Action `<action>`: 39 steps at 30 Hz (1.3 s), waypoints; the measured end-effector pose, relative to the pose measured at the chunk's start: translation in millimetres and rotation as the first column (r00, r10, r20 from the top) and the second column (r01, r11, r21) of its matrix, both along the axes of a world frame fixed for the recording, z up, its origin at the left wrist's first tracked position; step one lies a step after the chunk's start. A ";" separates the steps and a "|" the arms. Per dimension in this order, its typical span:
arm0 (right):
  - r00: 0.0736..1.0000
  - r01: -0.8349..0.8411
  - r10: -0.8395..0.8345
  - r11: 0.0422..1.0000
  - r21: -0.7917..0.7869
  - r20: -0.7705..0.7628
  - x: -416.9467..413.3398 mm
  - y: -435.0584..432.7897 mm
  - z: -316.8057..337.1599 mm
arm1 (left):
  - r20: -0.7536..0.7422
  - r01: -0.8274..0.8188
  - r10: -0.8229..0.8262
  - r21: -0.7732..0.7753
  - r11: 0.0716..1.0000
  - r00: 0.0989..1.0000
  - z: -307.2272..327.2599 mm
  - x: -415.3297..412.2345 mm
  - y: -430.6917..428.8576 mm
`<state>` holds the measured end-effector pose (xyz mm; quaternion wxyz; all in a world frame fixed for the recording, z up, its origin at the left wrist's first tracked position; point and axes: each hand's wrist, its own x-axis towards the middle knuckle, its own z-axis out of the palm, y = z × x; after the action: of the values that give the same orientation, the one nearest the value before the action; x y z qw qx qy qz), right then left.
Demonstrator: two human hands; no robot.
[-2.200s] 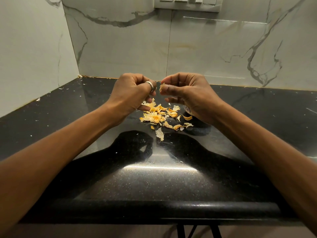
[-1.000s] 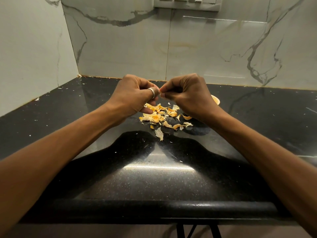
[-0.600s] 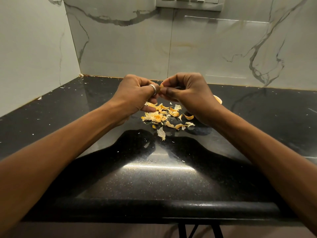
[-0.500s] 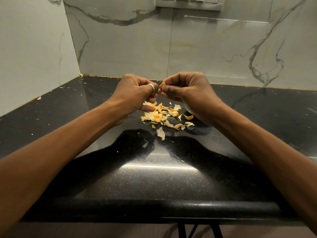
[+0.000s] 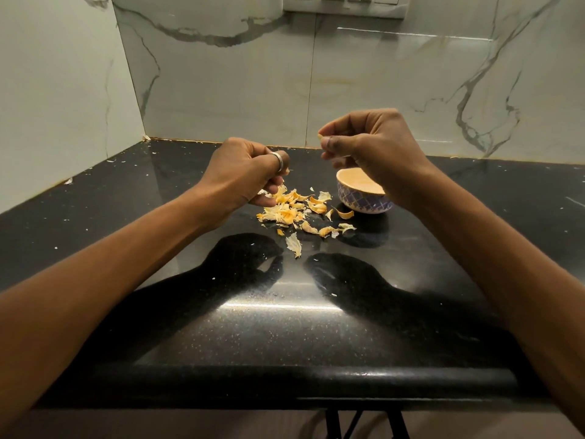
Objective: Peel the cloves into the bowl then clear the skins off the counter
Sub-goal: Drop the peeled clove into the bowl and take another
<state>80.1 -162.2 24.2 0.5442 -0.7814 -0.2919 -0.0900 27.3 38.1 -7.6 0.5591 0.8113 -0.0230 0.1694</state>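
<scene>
A small patterned bowl (image 5: 361, 200) stands on the black counter (image 5: 285, 331), partly hidden behind my right wrist. Left of it lies a heap of yellowish garlic skins (image 5: 291, 213). My right hand (image 5: 373, 144) hovers above the bowl and pinches a small pale clove (image 5: 320, 136) between thumb and fingertips. My left hand (image 5: 243, 175), with a ring on one finger, is curled low over the heap's left edge. A whitish scrap of skin (image 5: 264, 193) shows at its fingertips. What lies inside the bowl is hidden.
Marble walls close the counter at the back and the left. A switch panel (image 5: 345, 3) sits high on the back wall. Tiny skin flecks dot the counter's left side (image 5: 68, 181). The counter's rounded front edge (image 5: 285, 375) runs near me.
My hands, which worked one clove together, have parted. The right hand rose to the right above the bowl with the clove. The left hand dropped toward the skins.
</scene>
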 end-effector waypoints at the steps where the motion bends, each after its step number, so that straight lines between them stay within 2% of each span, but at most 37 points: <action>1: 0.999 0.039 -0.037 0.998 -0.042 0.035 2.7 -3.4 2.1 | 0.004 -0.006 0.006 0.018 1.000 1.000 -0.6 0.2 -0.2; 5: 0.969 0.218 -0.183 0.950 -0.225 0.167 11.8 -16.4 8.5 | 0.028 -0.037 0.034 0.097 0.995 0.999 -2.4 0.0 -2.6; 8: 0.925 0.357 -0.264 0.850 -0.387 0.274 12.4 -23.8 13.9 | 0.060 -0.051 0.041 0.168 0.984 0.997 -3.8 -0.2 -2.7; 12: 0.897 0.442 -0.331 0.693 -0.569 0.294 13.7 -28.4 14.3 | 0.085 -0.047 0.027 0.237 0.970 0.996 -5.4 -0.5 -2.6; 15: 0.902 0.432 -0.311 0.623 -0.652 0.300 12.7 -27.4 11.5 | 0.105 -0.063 0.035 0.278 0.959 0.994 -5.6 0.6 -2.0; 19: 0.955 0.280 -0.145 0.736 -0.616 0.260 3.3 -26.7 19.8 | 0.157 -0.145 0.098 0.329 0.933 0.983 -6.6 3.6 -0.6; 21: 0.980 0.159 -0.038 0.746 -0.646 0.198 -5.0 -23.6 22.9 | 0.166 -0.159 0.107 0.342 0.926 0.980 -6.6 4.4 0.1; 24: 0.981 0.130 0.020 0.665 -0.736 0.192 -9.4 -14.9 18.1 | 0.160 -0.163 0.110 0.373 0.913 0.981 -5.1 4.3 0.6; 30: 0.975 0.186 0.004 0.528 -0.828 0.222 -9.5 -3.1 4.1 | 0.164 -0.155 0.097 0.394 0.906 0.982 -4.3 3.2 0.3; 34: 0.944 0.268 0.054 0.446 -0.854 0.324 -7.6 2.1 -4.7 | 0.171 -0.162 0.099 0.409 0.898 0.980 -4.4 3.5 1.2; 39: 0.944 0.254 0.084 0.429 -0.867 0.319 -4.1 4.0 -8.9 | 0.161 -0.154 0.095 0.412 0.898 0.982 -4.9 4.1 1.0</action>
<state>76.0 -158.2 15.3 -0.0148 -0.9388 -0.3366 -0.0717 31.4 39.1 -12.5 0.3550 0.8994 -0.0454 0.2510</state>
